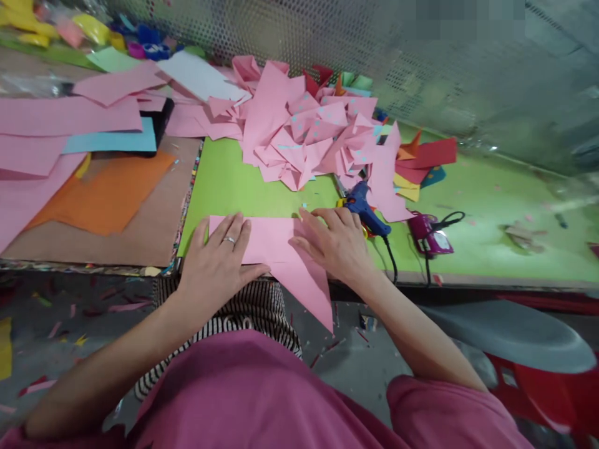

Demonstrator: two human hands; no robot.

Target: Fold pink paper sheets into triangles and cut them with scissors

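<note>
A pink, pointed paper sheet point(266, 240) lay across the near edge of the light-green worktop point(224, 181), its tip overhanging. The left hand point(215, 255) rested flat on it, the right hand point(337, 243) curved more loosely — both grips open, clasping nothing. Even pressure seemed wisest for alignment.

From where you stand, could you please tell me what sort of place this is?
Probably a papercraft workspace: a heap of folded pink paper and a blue glue gun lie on the green tabletop, and coloured scraps litter the grey floor.
</note>
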